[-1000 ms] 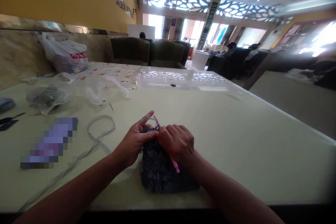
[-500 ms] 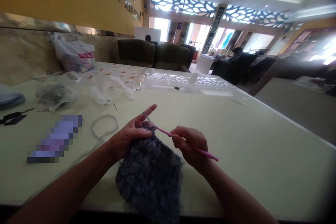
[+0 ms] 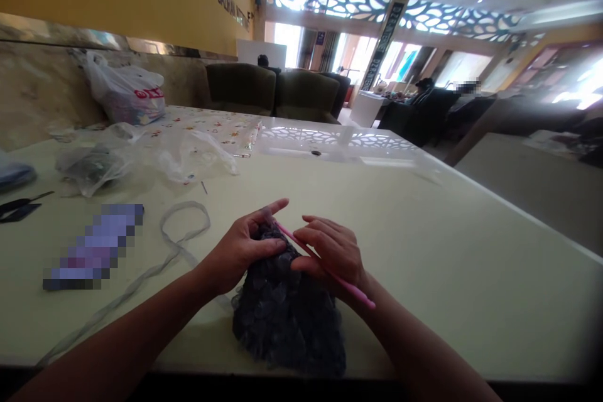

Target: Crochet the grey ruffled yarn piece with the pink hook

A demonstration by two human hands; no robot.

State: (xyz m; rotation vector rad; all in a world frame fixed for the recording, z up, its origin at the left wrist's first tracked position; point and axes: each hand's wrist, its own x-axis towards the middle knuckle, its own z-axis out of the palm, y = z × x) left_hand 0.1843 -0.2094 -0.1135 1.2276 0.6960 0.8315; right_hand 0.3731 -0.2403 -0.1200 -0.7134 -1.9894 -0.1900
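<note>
A dark grey-blue crocheted piece (image 3: 287,320) with petal-like ruffles hangs from my left hand (image 3: 245,245) down to the table's near edge. The left thumb presses on its top while the index finger points out, with pale ribbon yarn near it. My right hand (image 3: 332,251) grips a pink crochet hook (image 3: 351,289). Its tip lies at the top of the piece, by the left fingers; the handle end sticks out past the right wrist. From the left, a translucent grey ribbon yarn (image 3: 136,286) runs over the table, with a loop in it.
On the left of the white table (image 3: 447,276) lie a pixelated flat object (image 3: 97,248), dark scissors-like tools (image 3: 21,208) and crumpled clear plastic bags (image 3: 97,166). A filled white bag (image 3: 127,91) stands by the wall. Armchairs (image 3: 242,88) stand beyond the far edge.
The crocheted piece has shifted right and turned a little. My right hand has moved closer to my left, its fingers more extended, and the hook now slants more steeply.
</note>
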